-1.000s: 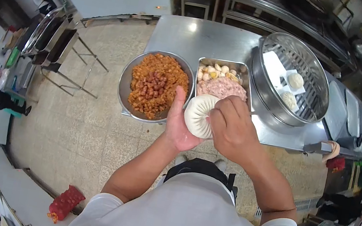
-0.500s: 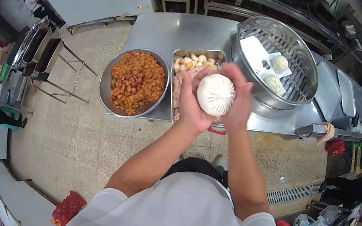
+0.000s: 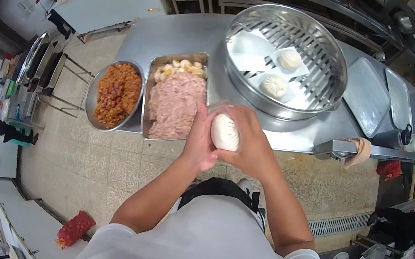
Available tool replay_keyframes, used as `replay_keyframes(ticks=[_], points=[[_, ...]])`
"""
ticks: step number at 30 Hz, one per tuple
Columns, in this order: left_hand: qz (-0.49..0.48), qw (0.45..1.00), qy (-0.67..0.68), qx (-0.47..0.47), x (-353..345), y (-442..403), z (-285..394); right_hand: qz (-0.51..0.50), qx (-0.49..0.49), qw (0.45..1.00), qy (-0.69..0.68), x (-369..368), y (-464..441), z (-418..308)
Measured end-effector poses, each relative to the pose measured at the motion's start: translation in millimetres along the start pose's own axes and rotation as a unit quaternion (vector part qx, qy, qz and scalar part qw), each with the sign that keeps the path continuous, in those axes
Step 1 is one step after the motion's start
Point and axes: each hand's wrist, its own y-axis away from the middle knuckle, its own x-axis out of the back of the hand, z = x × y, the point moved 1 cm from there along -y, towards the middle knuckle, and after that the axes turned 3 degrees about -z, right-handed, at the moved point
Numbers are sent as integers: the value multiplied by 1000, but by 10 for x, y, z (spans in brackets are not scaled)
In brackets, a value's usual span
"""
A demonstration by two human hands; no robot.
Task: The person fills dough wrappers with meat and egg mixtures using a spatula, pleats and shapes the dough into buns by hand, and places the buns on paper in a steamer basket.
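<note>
A white pleated bun (image 3: pixel 224 133) is cupped between my two hands in front of the table edge, its pleats turned toward the right. My left hand (image 3: pixel 198 143) supports it from the left, palm against the dough. My right hand (image 3: pixel 249 142) wraps over its top and right side, with the thumb below. Just left of my hands lies a rectangular metal tray of pale minced meat (image 3: pixel 176 103), with yellowish-white pieces (image 3: pixel 178 69) at its far end. Beyond my right hand stands a round steamer (image 3: pixel 304 113) holding two pleated buns (image 3: pixel 274 87) on white paper squares.
A metal bowl of reddish-brown filling (image 3: pixel 117 92) sits at the table's left end. Flat trays (image 3: pixel 367 96) lie right of the steamer, near a metal ledge with a cloth (image 3: pixel 360 152). A red net sack (image 3: pixel 75 229) rests on the floor. Other people stand at the sides.
The bun has turned from pleats facing up to pleats facing right, and my right hand now wraps over it. The view has shifted, so the steamer and trays appear further left.
</note>
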Motion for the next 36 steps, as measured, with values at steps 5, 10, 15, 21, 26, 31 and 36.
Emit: replay_keyframes(ticks=[5,10,15,21,26,31,36], points=[[-43,995,-93,17,-238,-238,-221,28,-126,917,-377,539,241,693],[-120,924,-362,31,-356,-739,-161,24,-127,724,-677,822,213,780],[-164,823,-543,21,-251,-1674,312,97,-181,720,-663,892,168,1131],[-134,538,-831,-49,609,-3594,695,132,-233,715,-645,1024,-10,1412],[-107,406,-907,-40,870,-4327,682,137,-260,723,-625,966,-208,1544],[-150,412,-896,66,931,-4613,738,142,-290,718,-617,947,-341,1609],[-122,467,-875,39,1021,-4614,799,151,-287,722,-611,941,-487,1657]])
